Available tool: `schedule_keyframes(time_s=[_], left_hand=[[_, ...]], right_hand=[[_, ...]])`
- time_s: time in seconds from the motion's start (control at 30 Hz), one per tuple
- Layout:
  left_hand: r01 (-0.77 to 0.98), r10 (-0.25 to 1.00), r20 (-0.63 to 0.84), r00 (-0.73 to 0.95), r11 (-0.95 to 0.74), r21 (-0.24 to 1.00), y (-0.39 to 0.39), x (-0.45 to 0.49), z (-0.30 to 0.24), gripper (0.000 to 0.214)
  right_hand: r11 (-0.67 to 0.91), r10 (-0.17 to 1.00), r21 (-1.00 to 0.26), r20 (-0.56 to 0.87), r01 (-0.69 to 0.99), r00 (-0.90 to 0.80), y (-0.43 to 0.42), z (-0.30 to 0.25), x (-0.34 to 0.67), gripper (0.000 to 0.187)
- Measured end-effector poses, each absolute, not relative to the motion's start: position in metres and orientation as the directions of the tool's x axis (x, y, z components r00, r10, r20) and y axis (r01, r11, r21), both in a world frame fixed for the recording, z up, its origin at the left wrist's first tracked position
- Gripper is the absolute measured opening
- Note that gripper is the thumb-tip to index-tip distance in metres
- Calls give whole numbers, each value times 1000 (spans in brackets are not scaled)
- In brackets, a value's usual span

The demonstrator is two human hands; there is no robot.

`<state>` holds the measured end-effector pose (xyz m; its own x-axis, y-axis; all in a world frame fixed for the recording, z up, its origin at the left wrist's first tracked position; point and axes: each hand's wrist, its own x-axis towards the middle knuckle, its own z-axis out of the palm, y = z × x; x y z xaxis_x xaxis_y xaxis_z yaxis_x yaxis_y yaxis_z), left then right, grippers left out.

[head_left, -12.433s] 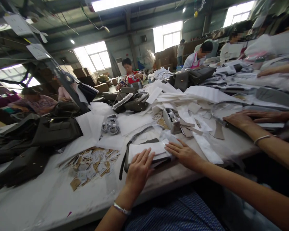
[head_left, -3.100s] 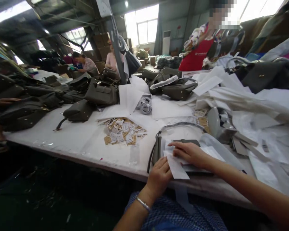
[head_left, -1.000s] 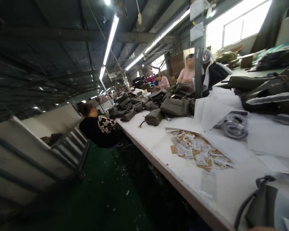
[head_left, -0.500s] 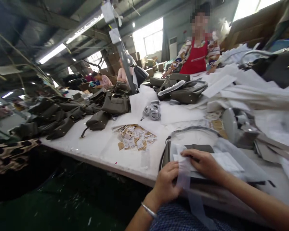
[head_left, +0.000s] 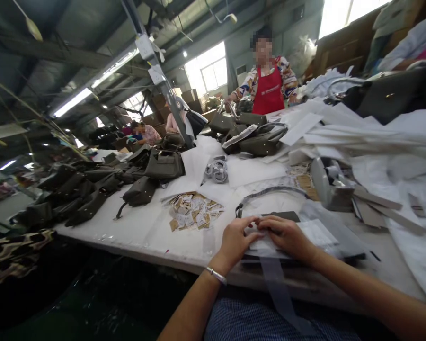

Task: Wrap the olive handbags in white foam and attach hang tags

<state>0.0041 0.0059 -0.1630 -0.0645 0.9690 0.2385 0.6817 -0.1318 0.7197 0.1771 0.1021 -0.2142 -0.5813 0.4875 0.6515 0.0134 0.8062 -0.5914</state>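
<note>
A flat grey handbag (head_left: 287, 216) wrapped in white paper (head_left: 315, 232) lies at the near edge of the white table (head_left: 128, 227). My left hand (head_left: 236, 239) and my right hand (head_left: 287, 234) meet on top of it, fingers curled and pinching the paper. A translucent grey strip (head_left: 277, 293) hangs from under the bag over the table edge toward my lap. The bag's curved strap (head_left: 270, 192) arcs behind my hands.
A pile of small tan and white tags (head_left: 191, 210) lies left of my hands. Several olive handbags (head_left: 92, 189) crowd the far left. Coiled cords (head_left: 216, 171), white paper sheets (head_left: 358, 132) and a grey holder (head_left: 332, 187) sit to the right. A person in a red apron (head_left: 269, 85) stands across.
My view swung left down the aisle and came back to the bag. Both hands have moved closer together on the paper, and the strip hangs lower over the edge.
</note>
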Motion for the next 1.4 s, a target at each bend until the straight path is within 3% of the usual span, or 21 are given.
schedule_keyframes(time_s=[0.13, 0.37, 0.5, 0.63, 0.73, 0.83, 0.97, 1.17, 1.4], left_hand=[[773, 977, 204, -57, -87, 628, 19, 0, -162, 50], [846, 975, 215, -57, -67, 528, 31, 1, -153, 27], [877, 967, 252, -32, -94, 472, 41, -2, -151, 26], [906, 962, 272, 28, -140, 400, 56, -8, -146, 27], [923, 958, 277, 74, -171, 345, 68, -13, -139, 22], [933, 956, 275, 104, -190, 307, 78, -15, -135, 14], [944, 964, 243, 113, -180, 277, 85, -14, -134, 13], [963, 973, 219, 72, -125, 240, 88, -13, -133, 20], [959, 976, 215, 31, -90, 269, 115, -27, -134, 18]], right_hand=[[801, 501, -599, 676, -7, -540, 103, -216, 176, 21], [756, 586, -653, 644, 47, -492, 101, -213, 177, 27], [726, 657, -678, 632, 118, -410, 101, -212, 175, 30], [743, 654, -652, 658, 152, -374, 98, -207, 177, 25], [775, 600, -618, 652, 133, -463, 93, -201, 182, 12], [837, 468, -542, 638, 75, -611, 87, -196, 185, 10], [923, 306, -379, 629, 61, -714, 82, -199, 182, 15], [981, 190, -106, 656, 161, -730, 75, -203, 179, 16], [972, 220, -200, 580, 124, -785, 77, -198, 177, 21]])
